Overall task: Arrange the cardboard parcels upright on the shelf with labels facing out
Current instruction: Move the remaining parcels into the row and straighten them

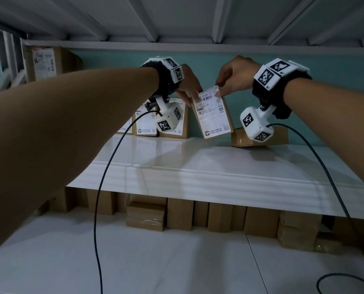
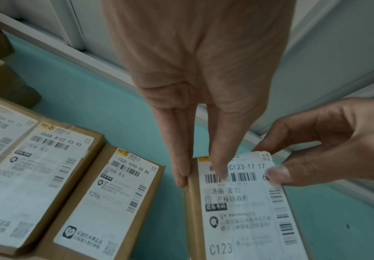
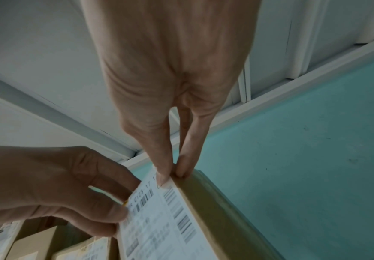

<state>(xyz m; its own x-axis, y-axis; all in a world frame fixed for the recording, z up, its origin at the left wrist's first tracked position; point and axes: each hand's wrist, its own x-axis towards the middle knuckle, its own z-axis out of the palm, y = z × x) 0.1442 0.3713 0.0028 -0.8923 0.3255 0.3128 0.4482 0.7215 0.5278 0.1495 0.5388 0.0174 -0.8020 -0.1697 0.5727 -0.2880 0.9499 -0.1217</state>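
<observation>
A cardboard parcel with a white label marked C123 faces me, tilted, its lower edge close to the white shelf. My left hand pinches its top left corner, thumb on the label. My right hand pinches the top right corner between thumb and fingers. Left of it, a row of labelled parcels stands upright against the teal wall, the nearest marked Y296. A gap separates the held parcel from that row.
Behind my right wrist camera, a plain parcel lies flat on the shelf. Another labelled box stands at the far left. Several cardboard boxes fill the shelf below. Metal ribs of the upper shelf run close overhead.
</observation>
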